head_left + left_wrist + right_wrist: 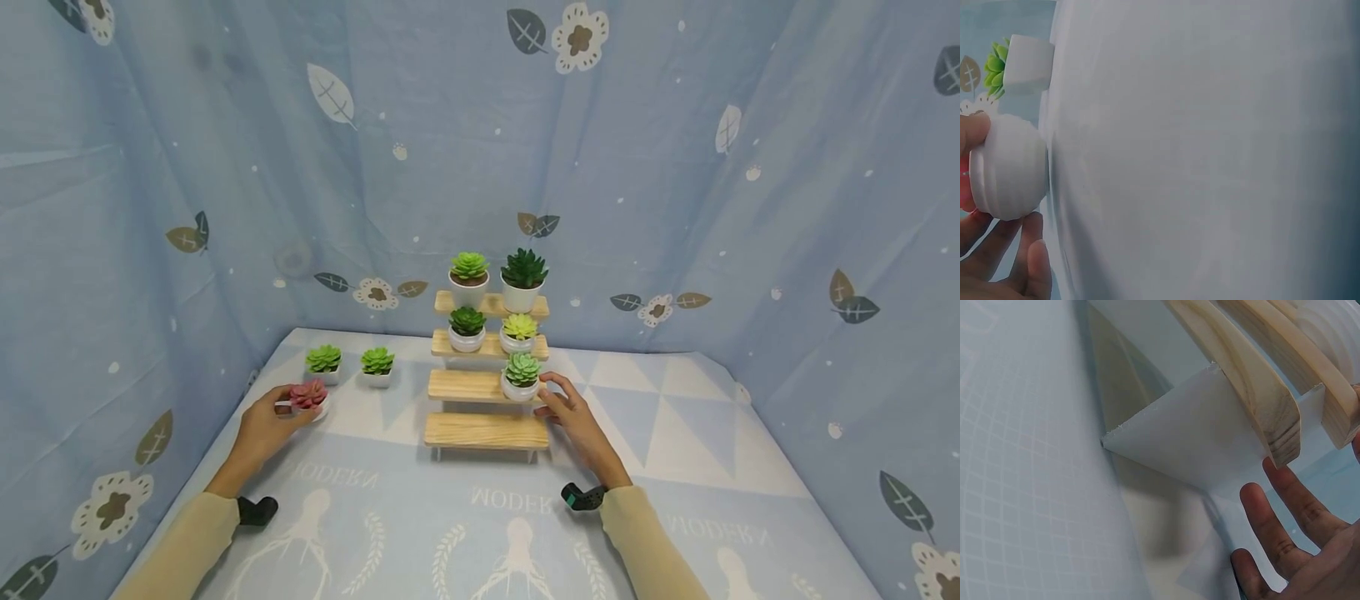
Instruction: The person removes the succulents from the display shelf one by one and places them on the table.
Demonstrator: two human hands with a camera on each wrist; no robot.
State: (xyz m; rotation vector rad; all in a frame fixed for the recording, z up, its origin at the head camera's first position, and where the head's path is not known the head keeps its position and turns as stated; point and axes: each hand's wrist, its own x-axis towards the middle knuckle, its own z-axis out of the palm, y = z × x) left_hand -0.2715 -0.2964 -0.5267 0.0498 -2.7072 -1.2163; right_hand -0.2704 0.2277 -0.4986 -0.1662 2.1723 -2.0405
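Note:
A red succulent (308,395) in a round white ribbed pot (1010,167) sits low at the table's left side. My left hand (267,423) grips this pot between thumb and fingers. Over at the wooden tiered stand (486,431), my right hand (576,419) is at the right end of the lower planks, its fingers loosely spread in the right wrist view. Fingertips (1270,464) come right up to a plank's end. Close by, a pale green succulent (522,371) in a white pot stands on the second plank from the bottom.
The upper two planks carry a light green succulent (469,267), dark green ones and a yellow-green one (519,327). Two green succulents in square white pots (377,379) stand left of the stand. A patterned blue curtain (450,150) hangs behind the table.

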